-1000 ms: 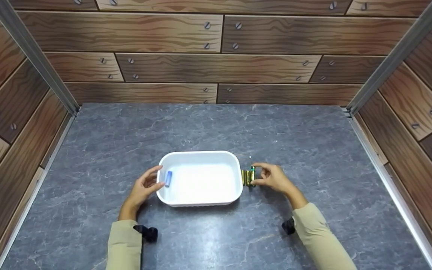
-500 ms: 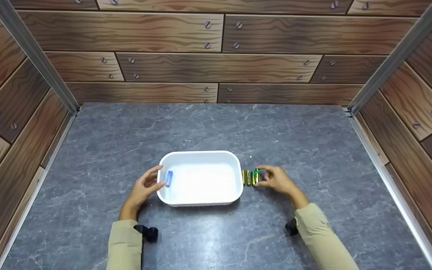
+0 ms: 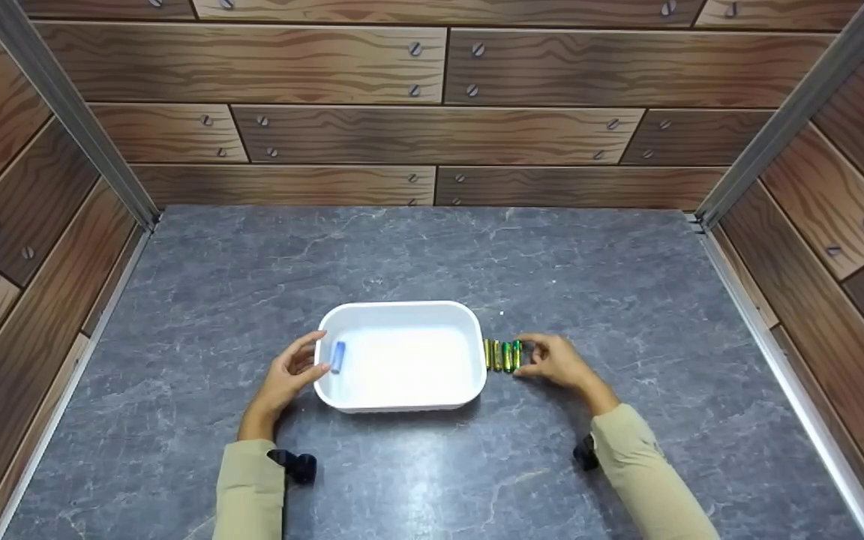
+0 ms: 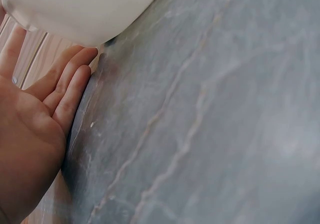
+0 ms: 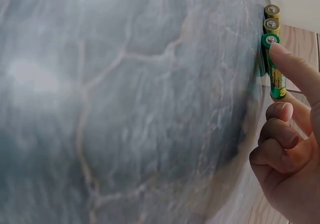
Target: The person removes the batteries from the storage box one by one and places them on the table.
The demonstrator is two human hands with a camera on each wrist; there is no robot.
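At the left end of the white plastic tub (image 3: 402,305), my left hand (image 3: 282,381) holds the rim, with the thumb over the edge. The left wrist view shows some of that hand's fingers (image 4: 72,92) against the outer wall of the tub. A blue battery (image 3: 337,358) lies inside, near the left wall. By the tub's right wall, gold batteries (image 3: 496,355) and green batteries stand side by side in a row. My right hand (image 3: 556,364) pinches the outermost green battery (image 5: 278,80) end to end between thumb and index finger, its other fingers curled in.
Everything lies on a grey marbled tabletop (image 3: 417,255). Wood-patterned panels (image 3: 432,135) rise behind and at both sides, with metal posts (image 3: 777,120) at the corners. A tiny white speck (image 3: 501,313) lies beyond the batteries.
My right hand has moved slightly right, and the outermost green battery now sits at the end of the row, beside the other green one. My left hand and the tub have stayed put.
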